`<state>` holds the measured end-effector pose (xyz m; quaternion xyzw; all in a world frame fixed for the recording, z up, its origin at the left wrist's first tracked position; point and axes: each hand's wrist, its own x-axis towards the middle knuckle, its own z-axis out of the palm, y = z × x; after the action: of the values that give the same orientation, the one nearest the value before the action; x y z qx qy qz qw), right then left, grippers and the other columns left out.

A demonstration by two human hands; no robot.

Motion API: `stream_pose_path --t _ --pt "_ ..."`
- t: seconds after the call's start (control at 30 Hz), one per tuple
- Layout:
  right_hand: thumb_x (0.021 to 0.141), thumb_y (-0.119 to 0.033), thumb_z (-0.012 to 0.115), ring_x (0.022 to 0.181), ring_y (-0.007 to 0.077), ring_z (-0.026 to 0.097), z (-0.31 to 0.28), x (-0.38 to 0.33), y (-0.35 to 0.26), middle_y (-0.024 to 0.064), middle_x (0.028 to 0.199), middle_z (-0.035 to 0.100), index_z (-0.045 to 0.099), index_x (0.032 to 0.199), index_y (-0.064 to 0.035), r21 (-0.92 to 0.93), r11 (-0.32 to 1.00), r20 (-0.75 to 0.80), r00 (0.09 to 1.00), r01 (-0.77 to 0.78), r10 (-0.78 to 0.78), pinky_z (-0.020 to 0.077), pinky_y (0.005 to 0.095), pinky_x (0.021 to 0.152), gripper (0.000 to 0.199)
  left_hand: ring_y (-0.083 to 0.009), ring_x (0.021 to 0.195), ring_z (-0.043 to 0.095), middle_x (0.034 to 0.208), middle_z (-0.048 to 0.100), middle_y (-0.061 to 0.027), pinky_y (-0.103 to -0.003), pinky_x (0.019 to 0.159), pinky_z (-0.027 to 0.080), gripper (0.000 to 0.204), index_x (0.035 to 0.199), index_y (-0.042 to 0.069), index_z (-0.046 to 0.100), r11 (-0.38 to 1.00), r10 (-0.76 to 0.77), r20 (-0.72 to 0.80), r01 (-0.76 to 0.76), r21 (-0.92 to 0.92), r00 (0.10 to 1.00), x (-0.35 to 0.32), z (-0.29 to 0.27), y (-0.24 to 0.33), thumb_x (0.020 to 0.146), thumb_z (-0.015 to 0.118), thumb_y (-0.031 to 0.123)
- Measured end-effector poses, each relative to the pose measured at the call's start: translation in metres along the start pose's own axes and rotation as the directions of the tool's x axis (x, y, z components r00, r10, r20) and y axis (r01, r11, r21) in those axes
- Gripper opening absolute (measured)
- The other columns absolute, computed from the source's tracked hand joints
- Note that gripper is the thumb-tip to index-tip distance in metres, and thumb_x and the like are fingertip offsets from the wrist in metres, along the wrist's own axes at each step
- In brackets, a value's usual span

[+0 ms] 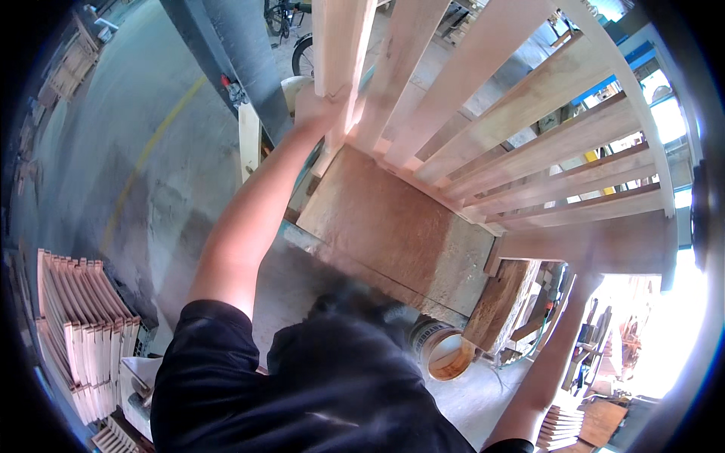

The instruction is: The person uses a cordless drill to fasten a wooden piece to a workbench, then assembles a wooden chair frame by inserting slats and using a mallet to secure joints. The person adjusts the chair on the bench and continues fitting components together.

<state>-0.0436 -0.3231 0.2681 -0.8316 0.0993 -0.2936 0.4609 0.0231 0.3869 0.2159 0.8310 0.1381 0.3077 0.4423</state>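
A large slatted wooden frame (521, 98) of pale bare wood stands tilted over the far side of a worn wooden bench top (400, 226). Its flat slats run between end posts and curved rails. At the frame's left post, my left hand (323, 109) is closed round the wood, arm stretched far forward. My right hand (587, 278) grips the lower edge of the wide board at the frame's right end. Both hands are somewhat blurred, and the right fingers are partly hidden by the board.
Left of the bench rises a dark steel column (245, 68); behind it is a bicycle wheel (303, 54). A bucket (447, 356) stands on the floor near my body. Stacked curved wooden parts (87, 340) sit at lower left. A yellow line (151, 143) crosses the floor.
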Motion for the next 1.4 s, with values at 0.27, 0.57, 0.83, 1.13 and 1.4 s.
stream_pose_path --t 0.27,0.57,0.83,1.13,1.4 --pt "0.092 -0.015 0.075 0.104 0.0195 0.066 -0.01 0.0 0.013 0.0135 0.121 0.068 0.063 0.128 0.0072 0.182 0.981 0.077 0.996 -0.067 0.054 0.0556 0.0326 0.089 0.043 -0.0379 0.096 0.072 0.099 0.074 -0.0219 -0.042 0.081 0.058 0.045 0.106 0.001 0.073 0.998 -0.056 0.032 0.056 0.015 0.998 0.0 0.0 -0.001 0.085 0.075 0.041" --pt "0.094 -0.02 0.074 0.081 0.0132 0.063 0.006 -0.022 -0.021 0.0071 0.096 0.069 0.071 0.114 0.0038 0.23 0.971 0.113 0.99 0.061 -0.089 0.051 0.0279 0.07 0.031 -0.0386 0.096 0.071 0.098 0.073 -0.0229 -0.043 0.08 0.059 0.047 0.106 0.003 0.073 0.996 -0.048 -0.008 0.048 0.071 0.999 0.004 0.005 -0.018 0.085 0.075 0.045" --pt "0.097 -0.034 0.071 0.056 0.0061 0.05 -0.02 0.006 0.021 0.0002 0.066 0.063 0.077 0.104 -0.0006 0.032 0.998 0.008 0.998 0.055 -0.055 0.039 0.0259 0.051 0.035 -0.041 0.097 0.07 0.099 0.073 -0.0258 -0.045 0.088 0.055 0.056 0.104 -0.004 0.072 0.995 -0.093 0.026 0.091 0.049 0.995 0.003 0.013 -0.012 0.081 0.073 0.047" --pt "0.099 -0.039 0.066 0.054 0.0072 0.051 -0.021 0.014 0.035 0.0014 0.059 0.062 0.079 0.104 -0.0043 -0.075 0.995 0.064 0.996 0.063 -0.058 0.0395 0.027 0.052 0.038 -0.0416 0.097 0.07 0.097 0.072 -0.0274 -0.045 0.085 0.056 0.054 0.103 -0.005 0.071 0.996 -0.09 -0.012 0.09 0.023 0.996 -0.004 0.002 0.002 0.083 0.073 0.045" --pt "0.095 -0.018 0.071 0.07 0.0103 0.063 -0.025 0.013 0.047 0.0044 0.082 0.071 0.072 0.099 0.0032 -0.098 0.994 0.265 0.964 0.052 -0.024 0.0492 0.0234 0.061 0.021 -0.0404 0.095 0.071 0.095 0.073 -0.0238 -0.044 0.08 0.058 0.058 0.099 0.0 0.073 0.999 -0.034 -0.045 0.035 0.019 0.998 0.001 0.017 -0.015 0.085 0.072 0.056"
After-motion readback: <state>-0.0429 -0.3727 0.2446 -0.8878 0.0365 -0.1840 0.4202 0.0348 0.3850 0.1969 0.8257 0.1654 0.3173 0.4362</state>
